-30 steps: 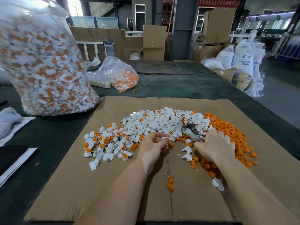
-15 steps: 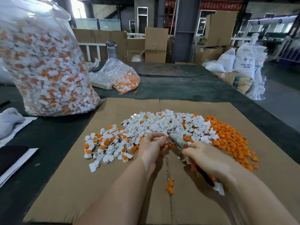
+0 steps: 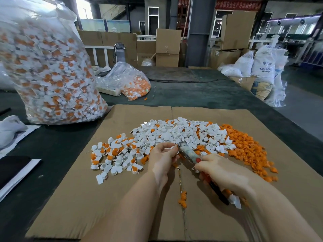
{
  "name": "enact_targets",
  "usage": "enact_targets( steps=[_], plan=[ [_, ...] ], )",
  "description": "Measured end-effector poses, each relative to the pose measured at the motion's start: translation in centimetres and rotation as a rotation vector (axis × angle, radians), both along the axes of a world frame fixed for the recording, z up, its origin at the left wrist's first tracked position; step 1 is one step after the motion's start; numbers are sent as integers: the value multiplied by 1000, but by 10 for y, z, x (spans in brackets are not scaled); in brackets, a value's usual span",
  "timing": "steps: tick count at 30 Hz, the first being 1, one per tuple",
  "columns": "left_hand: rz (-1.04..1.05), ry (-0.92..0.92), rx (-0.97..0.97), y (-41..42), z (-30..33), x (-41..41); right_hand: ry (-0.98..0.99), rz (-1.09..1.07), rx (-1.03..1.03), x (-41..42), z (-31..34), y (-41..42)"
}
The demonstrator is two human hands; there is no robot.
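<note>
A spread of small white plastic parts [image 3: 174, 133], some with orange inserts, lies on a flat cardboard sheet [image 3: 122, 198]. To its right is a heap of loose orange pieces [image 3: 248, 149]. My right hand [image 3: 225, 173] grips pliers [image 3: 188, 153] with red and black handles, their jaws pointing at my left hand. My left hand [image 3: 162, 158] pinches a small white part at the plier tips. What the jaws hold is hidden by the fingers.
A big clear bag [image 3: 49, 72] full of white and orange parts stands at the left. A smaller bag [image 3: 129, 82] lies behind the cardboard. A few orange bits [image 3: 182, 199] sit near the centre crease. White cloth [image 3: 10, 128] and papers lie at the far left.
My right hand picked the pliers up from the pile and drew back toward me, bringing their tips to the part in my left hand. The left hand stayed nearly in place.
</note>
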State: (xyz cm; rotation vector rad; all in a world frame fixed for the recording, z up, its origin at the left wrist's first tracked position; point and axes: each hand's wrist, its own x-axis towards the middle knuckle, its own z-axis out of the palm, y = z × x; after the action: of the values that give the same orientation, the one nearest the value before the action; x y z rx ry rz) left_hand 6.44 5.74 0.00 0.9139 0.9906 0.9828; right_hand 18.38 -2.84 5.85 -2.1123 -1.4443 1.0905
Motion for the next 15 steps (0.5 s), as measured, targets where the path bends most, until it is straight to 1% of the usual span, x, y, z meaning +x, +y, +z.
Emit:
enact_targets(
  steps=[3,8,11,15],
  plan=[
    [-3,0,-7,0,-1,-1,-76,46,7,-2,0,-2],
    [-3,-17,-19,-2,0,-1,-268,93,82,-9,-3,-3],
    [-10,-32,-32,-3,2,-2,-315,101,86,-10,-5,-2],
    [-7,1,-1,-5,1,-1,-338,84,74,-10,-7,-2]
  ],
)
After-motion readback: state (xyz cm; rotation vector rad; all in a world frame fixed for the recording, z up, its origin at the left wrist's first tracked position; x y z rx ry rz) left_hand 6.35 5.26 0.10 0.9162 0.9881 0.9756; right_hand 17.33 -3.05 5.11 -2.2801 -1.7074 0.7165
